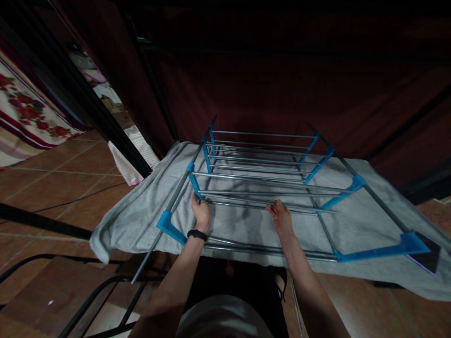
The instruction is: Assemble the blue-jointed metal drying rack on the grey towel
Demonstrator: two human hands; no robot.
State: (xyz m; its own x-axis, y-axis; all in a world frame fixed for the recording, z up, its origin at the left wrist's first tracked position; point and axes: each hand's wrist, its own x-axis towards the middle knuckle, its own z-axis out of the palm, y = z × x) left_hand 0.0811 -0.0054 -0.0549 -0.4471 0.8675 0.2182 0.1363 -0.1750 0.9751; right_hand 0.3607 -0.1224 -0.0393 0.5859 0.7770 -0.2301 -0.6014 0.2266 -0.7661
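Note:
A rack of grey metal tubes and blue plastic brackets lies across a grey blanket (246, 225). My left hand (201, 213), with a black band at the wrist, is closed around the lower end of a blue bracket (194, 182) on the rack's left side. Palm turned up, my right hand (281, 219) has its fingers curled at a thin metal tube (232, 204) in the middle. Longer side poles (378, 202) run through the brackets. The nearest blue bracket (380, 251) on the right joins tubes along the blanket's front edge.
A dark phone-like slab (426, 256) lies under the rack's right corner. Behind stands a dark red panel (264, 94). Black metal bars (105, 281) of a chair-like frame are at lower left. A striped cloth (132, 155) hangs beside a dark post on the left.

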